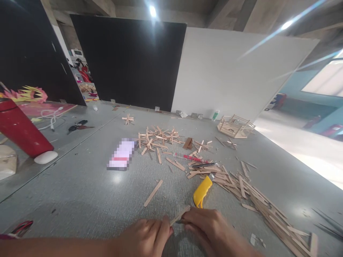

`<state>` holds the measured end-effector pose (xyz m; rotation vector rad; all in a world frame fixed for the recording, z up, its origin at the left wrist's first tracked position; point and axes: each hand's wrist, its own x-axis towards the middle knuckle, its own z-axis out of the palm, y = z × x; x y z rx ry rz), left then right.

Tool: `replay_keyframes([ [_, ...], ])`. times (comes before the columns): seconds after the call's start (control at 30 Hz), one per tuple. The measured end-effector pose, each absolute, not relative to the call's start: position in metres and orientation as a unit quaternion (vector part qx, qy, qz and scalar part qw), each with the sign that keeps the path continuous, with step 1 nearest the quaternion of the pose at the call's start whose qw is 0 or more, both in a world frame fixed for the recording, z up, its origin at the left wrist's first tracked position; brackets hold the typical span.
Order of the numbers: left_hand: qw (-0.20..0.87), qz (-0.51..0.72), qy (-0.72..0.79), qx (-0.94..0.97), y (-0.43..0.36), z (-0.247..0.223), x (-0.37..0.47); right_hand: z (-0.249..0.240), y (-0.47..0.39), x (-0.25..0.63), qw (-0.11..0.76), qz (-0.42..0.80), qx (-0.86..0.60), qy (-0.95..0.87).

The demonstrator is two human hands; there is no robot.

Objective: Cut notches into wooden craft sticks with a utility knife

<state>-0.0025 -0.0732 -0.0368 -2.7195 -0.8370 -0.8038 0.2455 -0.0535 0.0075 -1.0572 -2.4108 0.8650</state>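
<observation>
Both hands are low in the middle of the head view, close together over the grey table. A pale wooden stick (179,216) slants up and right between them. My left hand (150,233) is closed round its lower end. Fingers of my right hand (207,228) pinch its upper end near a small dark piece that is hard to make out. Just beyond my right hand lies a yellow-handled tool (202,191). One loose wooden stick (153,193) rests on the table past my left hand.
Scattered sticks (257,200) spread along the right. Star-shaped stick pieces (158,137) lie farther back, beside a blurred phone (122,155). A stick frame (235,126) stands back right. At left are a red bottle (23,126), a white mouse (46,157) and a cable (50,119).
</observation>
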Motion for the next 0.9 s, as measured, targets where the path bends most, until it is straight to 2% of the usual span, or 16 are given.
replay_keyframes([
  [0.1, 0.087, -0.29, -0.298, -0.905, -0.073, -0.038, -0.003, 0.001, -0.055, 0.241, 0.192, 0.338, -0.386, -0.837],
  [0.27, 0.017, -0.264, -0.272, -0.925, -0.072, -0.033, -0.01, -0.024, -0.074, 0.224, 0.195, 0.491, -0.477, -0.702],
  [0.43, -0.005, -0.284, -0.274, -0.919, -0.071, -0.034, -0.011, -0.022, -0.072, 0.225, 0.229, 0.389, -0.47, -0.758],
  [0.57, 0.001, -0.268, -0.268, -0.925, -0.07, -0.034, -0.011, -0.021, -0.068, 0.227, 0.191, 0.435, -0.472, -0.743],
  [0.7, -0.02, -0.265, -0.269, -0.926, -0.07, -0.033, -0.012, -0.023, -0.07, 0.226, 0.226, 0.365, -0.48, -0.765],
  [0.9, -0.057, -0.235, -0.272, -0.932, -0.069, -0.037, -0.014, -0.018, -0.07, 0.222, 0.182, 0.482, -0.502, -0.694],
])
